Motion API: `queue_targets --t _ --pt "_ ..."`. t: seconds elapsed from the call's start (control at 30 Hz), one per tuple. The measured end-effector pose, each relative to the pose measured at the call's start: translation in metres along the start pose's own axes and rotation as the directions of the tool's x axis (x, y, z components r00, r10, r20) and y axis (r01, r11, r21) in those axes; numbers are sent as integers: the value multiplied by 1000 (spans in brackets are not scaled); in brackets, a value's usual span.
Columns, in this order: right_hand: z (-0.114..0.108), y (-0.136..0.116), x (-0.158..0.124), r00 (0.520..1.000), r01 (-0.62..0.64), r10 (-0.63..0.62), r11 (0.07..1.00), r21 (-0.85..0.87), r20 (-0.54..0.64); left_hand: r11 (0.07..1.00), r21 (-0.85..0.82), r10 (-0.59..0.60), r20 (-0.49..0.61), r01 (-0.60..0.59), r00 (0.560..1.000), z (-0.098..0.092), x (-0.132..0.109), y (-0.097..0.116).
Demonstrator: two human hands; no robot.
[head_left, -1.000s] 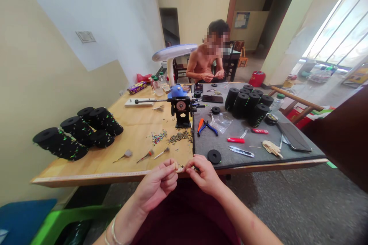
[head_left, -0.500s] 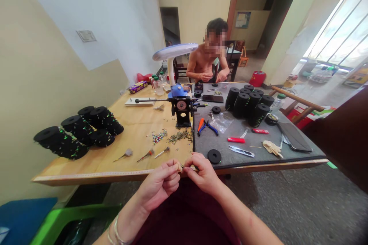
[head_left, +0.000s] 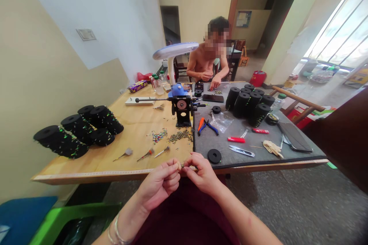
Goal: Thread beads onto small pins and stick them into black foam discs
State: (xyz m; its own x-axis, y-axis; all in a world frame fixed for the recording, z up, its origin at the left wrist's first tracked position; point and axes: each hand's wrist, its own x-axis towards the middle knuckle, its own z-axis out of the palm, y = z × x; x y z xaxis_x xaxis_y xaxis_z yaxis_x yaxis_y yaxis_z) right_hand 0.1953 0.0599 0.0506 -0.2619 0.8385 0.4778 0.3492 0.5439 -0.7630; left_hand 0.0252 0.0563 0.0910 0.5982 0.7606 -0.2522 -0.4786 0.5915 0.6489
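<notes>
Just over the table's front edge, my left hand (head_left: pixel 163 180) and my right hand (head_left: pixel 201 172) meet fingertip to fingertip. Both are closed in a pinch around a tiny dark piece (head_left: pixel 182 166), too small to name. A black foam spool (head_left: pixel 214 156) lies to the right of my right hand. Beyond my left hand are brush-like bundles of fine strands on thin sticks, one of them white-handled (head_left: pixel 161 152). Farther in, small brass-coloured pieces (head_left: pixel 179 136) and multicoloured beads (head_left: pixel 160 136) are scattered on the wood.
A black winding device (head_left: pixel 182 111) and a blue-white lamp (head_left: pixel 175 51) stand mid-table. Black foam spools stack at left (head_left: pixel 61 141) and right (head_left: pixel 243 103). Pliers (head_left: pixel 207 126), thread snips (head_left: pixel 241 151) and a red lighter (head_left: pixel 236 140) lie on the grey mat. A co-worker (head_left: pixel 211 59) sits opposite.
My hands stay almost still, pinched together at the same spot. Across the table, the co-worker's one hand has reached forward and down onto the mat.
</notes>
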Motion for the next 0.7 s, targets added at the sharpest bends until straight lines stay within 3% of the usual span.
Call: queue_targets --t 0.3,0.7 --pt "-2 5 -7 999 11 -11 1000 4 41 998 -64 19 -50 -23 999 -7 4 -4" --pt "-5 14 -14 997 -41 42 999 -12 63 998 -58 18 -4 -18 1000 -4 3 1"
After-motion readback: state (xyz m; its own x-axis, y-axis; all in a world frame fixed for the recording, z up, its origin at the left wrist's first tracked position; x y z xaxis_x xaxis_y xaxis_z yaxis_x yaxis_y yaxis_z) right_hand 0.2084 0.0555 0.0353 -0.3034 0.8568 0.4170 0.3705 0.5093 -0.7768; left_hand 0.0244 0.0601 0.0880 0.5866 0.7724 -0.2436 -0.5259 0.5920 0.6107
